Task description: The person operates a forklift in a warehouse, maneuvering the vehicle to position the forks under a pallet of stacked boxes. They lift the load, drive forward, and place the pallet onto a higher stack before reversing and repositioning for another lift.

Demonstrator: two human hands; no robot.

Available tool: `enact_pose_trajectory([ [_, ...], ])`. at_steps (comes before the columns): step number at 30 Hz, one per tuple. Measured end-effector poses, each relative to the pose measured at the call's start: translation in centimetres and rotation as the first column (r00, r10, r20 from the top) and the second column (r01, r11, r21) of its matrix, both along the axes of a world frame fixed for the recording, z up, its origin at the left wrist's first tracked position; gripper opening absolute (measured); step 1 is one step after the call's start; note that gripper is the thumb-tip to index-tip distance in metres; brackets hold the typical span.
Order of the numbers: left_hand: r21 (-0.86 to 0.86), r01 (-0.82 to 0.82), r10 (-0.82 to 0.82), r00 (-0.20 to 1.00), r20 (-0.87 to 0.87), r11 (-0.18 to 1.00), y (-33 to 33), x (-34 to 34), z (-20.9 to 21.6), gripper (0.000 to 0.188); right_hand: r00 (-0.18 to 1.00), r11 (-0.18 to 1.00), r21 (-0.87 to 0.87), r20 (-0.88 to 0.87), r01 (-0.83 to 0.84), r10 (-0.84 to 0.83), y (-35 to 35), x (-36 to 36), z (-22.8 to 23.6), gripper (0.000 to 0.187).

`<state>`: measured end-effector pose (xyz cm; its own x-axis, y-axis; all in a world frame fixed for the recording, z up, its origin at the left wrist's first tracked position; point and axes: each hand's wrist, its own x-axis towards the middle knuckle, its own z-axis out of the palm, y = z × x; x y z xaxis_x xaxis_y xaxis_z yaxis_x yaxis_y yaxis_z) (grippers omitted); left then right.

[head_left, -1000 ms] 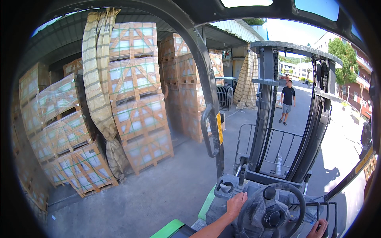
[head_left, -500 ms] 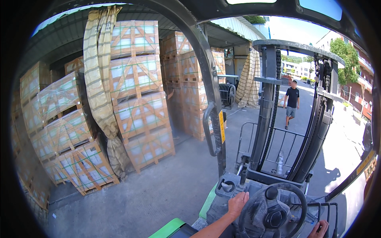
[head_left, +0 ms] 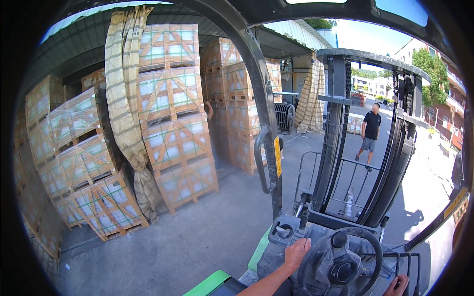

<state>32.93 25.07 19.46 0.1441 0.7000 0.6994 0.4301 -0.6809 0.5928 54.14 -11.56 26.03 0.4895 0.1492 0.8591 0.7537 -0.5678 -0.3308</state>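
Note:
I sit at the controls of a forklift. My left hand is closed on the left side of the black steering wheel, with its forearm coming up from the lower edge. Just beyond that hand, a short dark lever rises from the dusty console. Low on the right, my right hand has its fingers curled round a control lever, one of several thin black bent ones; the frame's lower edge cuts off part of this hand.
Ahead stand the forklift's mast and load backrest. Beyond them a person in dark clothes is on the roadway. Stacked wooden crates rise at left beside a striped curtain. Another person's arm shows between stacks.
The person ahead has stepped to the right and looks slightly nearer. The arm between the crate stacks has shifted. Both my hands keep their places.

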Motion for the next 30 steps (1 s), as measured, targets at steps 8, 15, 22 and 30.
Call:
enact_pose_trajectory([
  [8,0.016,-0.007,0.007,1.0,0.018,1.0,0.0,0.1,0.0,0.031,0.998,0.999,0.03,-0.051,-0.029,0.031,0.2,-0.9,0.6,0.025],
  [15,0.015,-0.005,0.004,1.0,0.011,1.0,0.1,0.1,-0.3,0.03,0.998,0.999,0.031,-0.046,-0.029,0.031,0.2,-1.1,0.9,0.022],
  [22,0.013,0.001,-0.001,1.0,0.007,1.0,0.3,0.2,-0.4,0.031,0.999,1.0,0.029,-0.039,-0.012,0.013,0.0,-0.6,0.2,0.021],
  [30,0.007,-0.005,0.005,1.0,0.017,1.0,0.2,0.1,-0.3,0.031,1.0,1.0,0.008,0.018,0.003,-0.003,-0.1,0.1,-0.4,0.023],
])
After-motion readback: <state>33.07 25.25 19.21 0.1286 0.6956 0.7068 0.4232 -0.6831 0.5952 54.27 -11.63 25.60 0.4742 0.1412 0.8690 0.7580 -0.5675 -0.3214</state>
